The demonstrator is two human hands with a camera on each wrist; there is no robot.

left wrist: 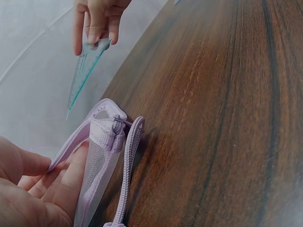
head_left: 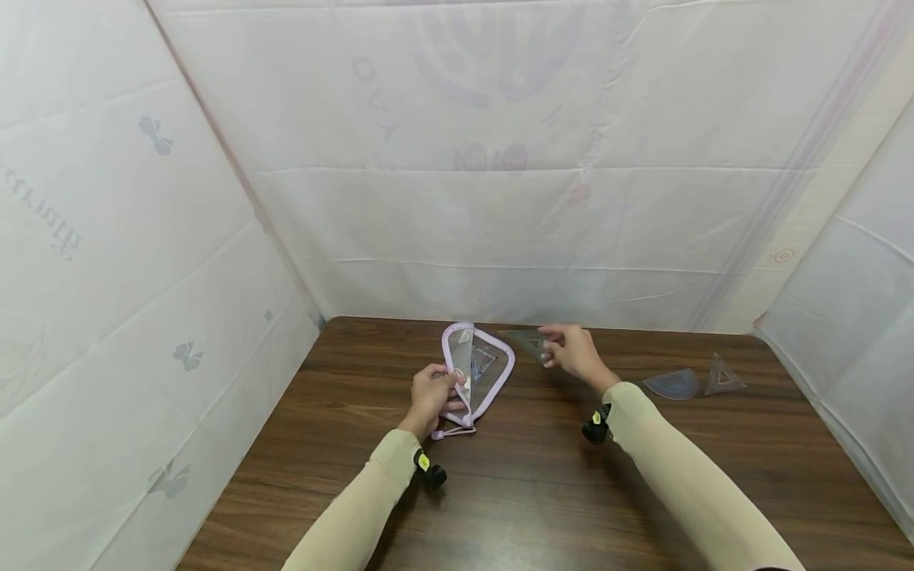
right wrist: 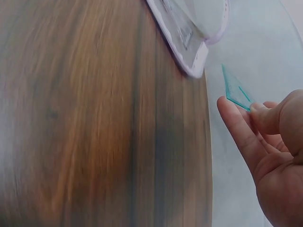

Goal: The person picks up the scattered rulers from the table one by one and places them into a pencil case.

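Note:
A lilac-edged mesh zipper pouch (head_left: 504,373) lies on the table, its mouth held apart by my left hand (head_left: 432,394). In the left wrist view the thumb and fingers pinch the pouch's edge (left wrist: 71,144), close to the zipper pull (left wrist: 116,124). Through the mesh shows a clear set square (head_left: 483,362) inside the pouch. My right hand (head_left: 577,354) pinches another clear set square with green-tinted edges (right wrist: 236,90) between thumb and fingers. That set square is just right of the pouch, its pointed end toward it.
A clear protractor (head_left: 673,385) and a small triangular set square (head_left: 723,376) lie on the brown wooden table (head_left: 543,492), right of my right hand. White patterned sheeting (head_left: 457,222) stands behind the table and at both sides.

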